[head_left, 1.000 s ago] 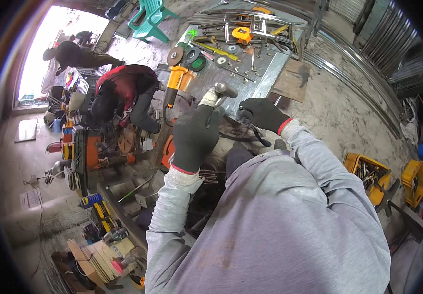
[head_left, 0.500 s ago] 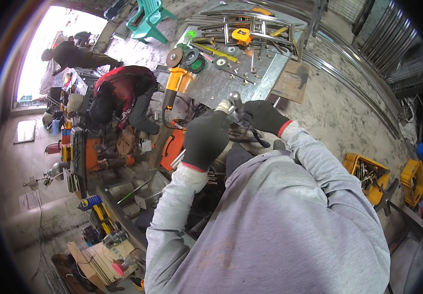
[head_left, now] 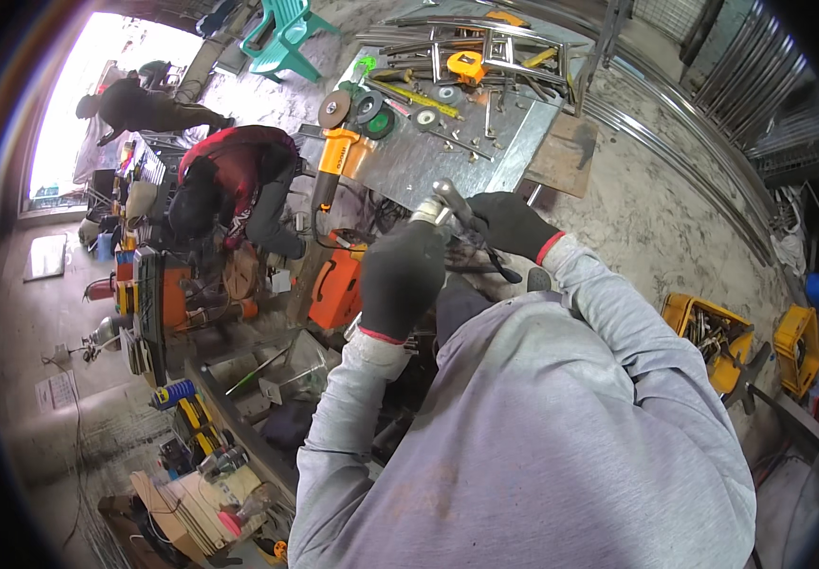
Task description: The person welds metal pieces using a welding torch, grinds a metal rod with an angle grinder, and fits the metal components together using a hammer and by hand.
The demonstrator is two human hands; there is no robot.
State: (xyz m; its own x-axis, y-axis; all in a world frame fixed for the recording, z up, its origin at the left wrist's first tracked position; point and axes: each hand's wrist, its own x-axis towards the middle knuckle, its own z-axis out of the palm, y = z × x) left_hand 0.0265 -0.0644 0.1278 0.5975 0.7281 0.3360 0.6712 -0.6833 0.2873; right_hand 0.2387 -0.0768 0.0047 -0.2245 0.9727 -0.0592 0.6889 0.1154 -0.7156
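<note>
My left hand (head_left: 400, 283), in a dark glove with a red cuff edge, is closed around a thin shiny metal rod (head_left: 353, 325) that shows below the fist. Pale fingertips show at its top. Close by on the right, my right hand (head_left: 512, 226), gloved alike, is closed on a shiny round-ended metal tool (head_left: 448, 192). Its end lies beside my left fingertips; whether they touch I cannot tell. My right fingers hide most of the tool. A dark strap-like piece (head_left: 506, 271) hangs below that hand.
Ahead, a metal-topped table (head_left: 485, 175) bears a yellow angle grinder (head_left: 336, 152), discs, an orange tape measure (head_left: 466, 66) and bent steel tubing. An orange case (head_left: 335, 289) stands left. A bending co-worker in red (head_left: 239, 156) is beyond. Yellow crates (head_left: 708, 332) sit right.
My left hand has moved slightly right and down, with the rod. The tool's round end has tilted a little leftward. My right hand has barely shifted.
</note>
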